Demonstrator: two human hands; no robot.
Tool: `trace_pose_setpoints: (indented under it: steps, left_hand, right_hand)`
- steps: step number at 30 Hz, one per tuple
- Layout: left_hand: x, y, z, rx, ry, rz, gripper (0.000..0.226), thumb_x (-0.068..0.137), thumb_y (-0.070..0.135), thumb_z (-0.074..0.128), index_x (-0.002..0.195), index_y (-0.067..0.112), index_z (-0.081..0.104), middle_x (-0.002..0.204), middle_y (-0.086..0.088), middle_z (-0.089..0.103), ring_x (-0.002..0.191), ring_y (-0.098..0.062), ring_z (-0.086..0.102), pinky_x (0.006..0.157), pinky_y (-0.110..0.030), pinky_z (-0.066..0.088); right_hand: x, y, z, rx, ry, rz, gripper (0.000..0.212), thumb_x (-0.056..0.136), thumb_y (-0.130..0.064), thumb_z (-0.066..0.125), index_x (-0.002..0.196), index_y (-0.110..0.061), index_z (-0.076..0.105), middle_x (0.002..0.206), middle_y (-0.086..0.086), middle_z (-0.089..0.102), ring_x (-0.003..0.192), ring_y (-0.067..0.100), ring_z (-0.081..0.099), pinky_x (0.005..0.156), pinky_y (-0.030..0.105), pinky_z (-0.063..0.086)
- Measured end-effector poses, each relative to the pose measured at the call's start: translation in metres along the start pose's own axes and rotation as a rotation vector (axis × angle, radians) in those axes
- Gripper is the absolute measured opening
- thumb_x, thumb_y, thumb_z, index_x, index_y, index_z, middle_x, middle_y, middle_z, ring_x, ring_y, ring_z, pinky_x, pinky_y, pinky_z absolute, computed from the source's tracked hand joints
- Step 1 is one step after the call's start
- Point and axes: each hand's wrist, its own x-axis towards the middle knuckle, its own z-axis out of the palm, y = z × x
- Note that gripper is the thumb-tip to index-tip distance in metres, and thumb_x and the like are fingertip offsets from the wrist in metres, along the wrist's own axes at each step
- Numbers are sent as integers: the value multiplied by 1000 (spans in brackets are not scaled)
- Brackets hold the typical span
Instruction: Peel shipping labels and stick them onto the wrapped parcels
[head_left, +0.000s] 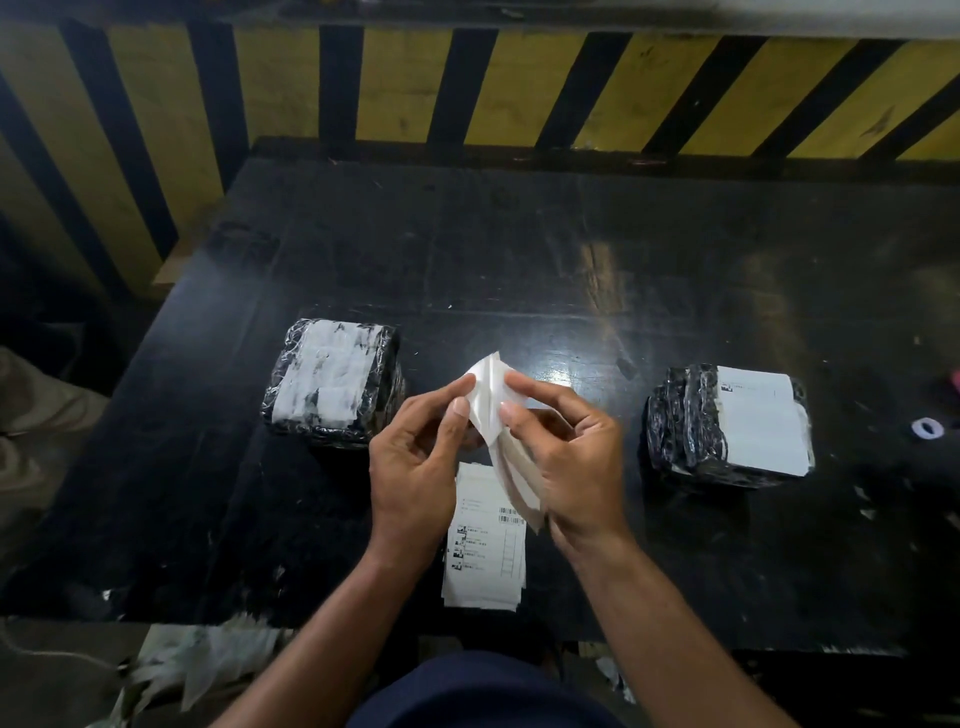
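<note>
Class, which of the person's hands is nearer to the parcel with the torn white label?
Left. The left hand is just right of that parcel; the right hand lies farther right, beyond the label both pinch.

A black, scuffed counter (519, 249) is carrying two parcels wrapped in black film: the left parcel (335, 382) is sitting with worn white tape across its top, and the right parcel (727, 423) is lying well apart from it, wearing a white label. Between them, nearer the front edge, a stack of printed labels (485, 551) is lying flat. A small white ring (927, 427) is resting near the right edge.
</note>
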Motion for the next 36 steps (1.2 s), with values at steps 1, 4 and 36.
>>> trace_pose_setpoints:
  steps: [1, 4, 36]
  left_hand:
    - [-1, 2, 1, -21, -2, -17, 27, 99, 18, 65, 123, 9, 75, 121, -18, 71, 106, -30, 75, 86, -39, 63]
    - [-2, 4, 2, -24, -15, -34, 31, 94, 15, 71, 125, 9, 73, 121, -16, 73, 106, -22, 76, 83, -26, 61]
    - [25, -64, -68, 263, 102, -75, 41, 92, 3, 77, 127, 23, 75, 107, -11, 71, 89, -20, 65, 98, -41, 55]
  right_hand:
    - [-2, 1, 1, -26, -7, -43, 27, 85, -13, 83, 108, -28, 81, 92, 17, 77, 88, 40, 74, 84, 57, 62]
    - [-5, 2, 3, -25, -6, -88, 34, 83, -7, 85, 113, -23, 79, 88, 16, 77, 84, 35, 76, 82, 48, 64]
    - [47, 72, -157, -368, 544, -175, 33, 89, 2, 71, 112, -21, 77, 95, -8, 77, 80, 0, 70, 77, 14, 55]
